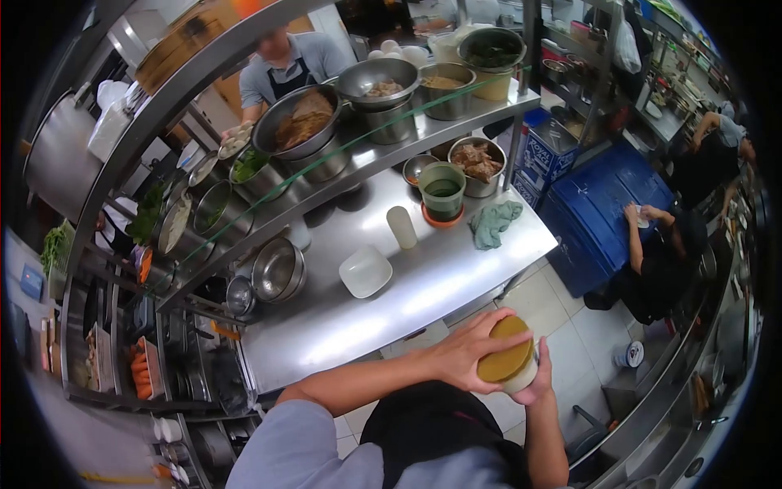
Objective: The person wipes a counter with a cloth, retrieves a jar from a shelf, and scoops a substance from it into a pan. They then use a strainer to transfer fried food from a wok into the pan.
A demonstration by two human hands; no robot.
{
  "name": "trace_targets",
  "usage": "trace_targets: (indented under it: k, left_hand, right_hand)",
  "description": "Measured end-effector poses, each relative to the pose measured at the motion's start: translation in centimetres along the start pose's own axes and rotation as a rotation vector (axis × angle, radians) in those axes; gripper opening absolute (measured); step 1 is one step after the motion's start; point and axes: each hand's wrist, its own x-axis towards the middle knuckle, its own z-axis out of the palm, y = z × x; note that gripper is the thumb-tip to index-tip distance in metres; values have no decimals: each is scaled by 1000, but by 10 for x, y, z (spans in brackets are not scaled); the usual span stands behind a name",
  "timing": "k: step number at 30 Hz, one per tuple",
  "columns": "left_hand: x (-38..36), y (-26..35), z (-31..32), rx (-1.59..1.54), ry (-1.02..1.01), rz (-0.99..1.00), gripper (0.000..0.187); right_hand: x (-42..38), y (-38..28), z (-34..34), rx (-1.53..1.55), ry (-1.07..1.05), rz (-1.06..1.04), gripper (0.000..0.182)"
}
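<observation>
In front of my body, I hold a white tub [523, 376] with a mustard-yellow lid [503, 359]. My left hand [467, 352] is closed over the lid, with fingers along its rim and across its top. My right hand [539, 381] wraps round the tub's side from the right; part of its fingers is hidden behind the tub. What is inside the tub is hidden. Beyond my hands, on the steel table [326, 330], sit a white square bowl [365, 271] and a pale upright cylinder [401, 226].
A green bucket [442, 187], a green cloth [495, 223] and a pot of meat [479, 167] stand on the table's far right. Metal bowls [278, 270] are at its left. The shelf [383, 147] above carries several food pans. Co-workers stand beyond the shelf and by a blue bin [582, 216].
</observation>
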Motion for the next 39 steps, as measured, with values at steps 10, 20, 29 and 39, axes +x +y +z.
trace_targets:
  k: [10,20,29,39]
  left_hand:
    - [98,0,72,-147,-58,339,90]
    - [213,-5,167,-625,-322,41,92]
    - [315,14,198,-576,-672,497,99]
    - [384,110,265,-1219,-946,103,116]
  right_hand:
    - [-79,-33,-46,-48,189,-552,68]
    - [-137,-74,-74,59,589,-917,70]
    - [-195,-124,-54,40,585,-801,58]
    - [-263,-137,-21,-63,873,-1292,83]
